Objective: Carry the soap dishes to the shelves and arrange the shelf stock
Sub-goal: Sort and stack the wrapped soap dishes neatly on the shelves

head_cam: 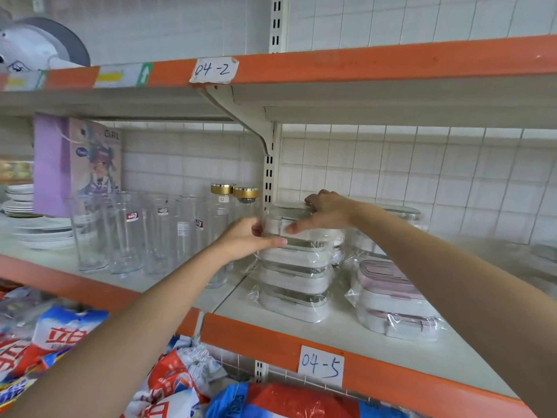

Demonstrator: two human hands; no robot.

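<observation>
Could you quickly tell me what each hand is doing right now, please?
Left hand: grips the top wrapped soap dish at its left end.
Right hand: holds the same dish from above.

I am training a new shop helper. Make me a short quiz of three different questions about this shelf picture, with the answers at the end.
1. True or false: both hands touch the tall stack of wrapped soap dishes.
2. Multiple choice: what stands directly left of that stack? A) folded towels B) clear drinking glasses C) shoes
3. Fill in: the paper label on the orange shelf edge below the stack reads ____.

Key
1. True: the left hand holds the stack's left side, and the right hand rests on the top dish.
2. B
3. 04-5
</observation>
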